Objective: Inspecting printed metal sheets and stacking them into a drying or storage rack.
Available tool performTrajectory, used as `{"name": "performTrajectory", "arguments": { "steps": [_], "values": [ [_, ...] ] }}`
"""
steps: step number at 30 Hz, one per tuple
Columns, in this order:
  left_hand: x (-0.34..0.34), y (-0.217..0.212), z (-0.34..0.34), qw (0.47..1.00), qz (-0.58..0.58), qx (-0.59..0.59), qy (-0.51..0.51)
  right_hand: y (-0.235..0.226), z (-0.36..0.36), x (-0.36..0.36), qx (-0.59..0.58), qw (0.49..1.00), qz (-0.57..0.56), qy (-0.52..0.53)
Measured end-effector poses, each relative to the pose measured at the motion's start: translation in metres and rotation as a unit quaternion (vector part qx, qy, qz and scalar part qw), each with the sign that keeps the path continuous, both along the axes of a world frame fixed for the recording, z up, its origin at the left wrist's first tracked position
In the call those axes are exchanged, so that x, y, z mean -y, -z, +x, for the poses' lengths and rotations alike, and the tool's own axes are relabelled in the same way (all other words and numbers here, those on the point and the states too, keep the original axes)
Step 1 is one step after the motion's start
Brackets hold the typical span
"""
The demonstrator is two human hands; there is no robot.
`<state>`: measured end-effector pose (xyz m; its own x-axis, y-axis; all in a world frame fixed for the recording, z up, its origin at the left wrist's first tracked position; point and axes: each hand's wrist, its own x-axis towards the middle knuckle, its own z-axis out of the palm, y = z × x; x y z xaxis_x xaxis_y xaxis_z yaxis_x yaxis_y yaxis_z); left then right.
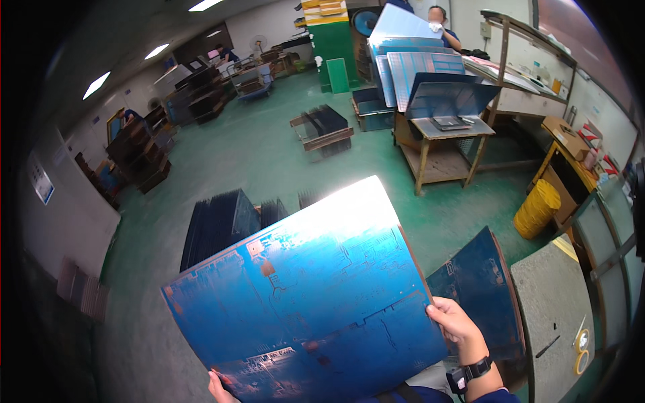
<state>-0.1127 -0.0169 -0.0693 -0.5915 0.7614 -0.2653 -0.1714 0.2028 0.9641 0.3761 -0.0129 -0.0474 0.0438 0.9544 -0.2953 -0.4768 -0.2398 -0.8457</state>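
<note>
A large blue circuit board panel with copper-coloured traces is held up in front of me, tilted, with bright glare along its far edge. My right hand grips its right edge, thumb on the face and fingers behind; a dark band with a small black device is on that wrist. At the lower left corner my left hand pinches the panel's edge, mostly cut off by the frame. Just right of the panel leans another dark blue panel, beside a grey-topped table.
On that table lie tape rolls and a black pen. Beyond the held panel, a rack of dark panels stands on the green floor. A yellow bin is to the right. A person stands behind upright panels farther off.
</note>
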Motion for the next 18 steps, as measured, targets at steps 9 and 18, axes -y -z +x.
{"name": "performTrajectory", "arguments": {
  "steps": [9,18],
  "values": [
    [-0.059,-0.062,0.047,0.962,0.227,-0.141,0.059,-0.018,0.017,0.020,0.114,0.963,0.139,0.203],
    [-0.059,0.011,0.051,0.967,0.085,-0.023,0.237,-0.107,0.060,0.071,0.481,0.738,0.179,0.439]
  ]
}}
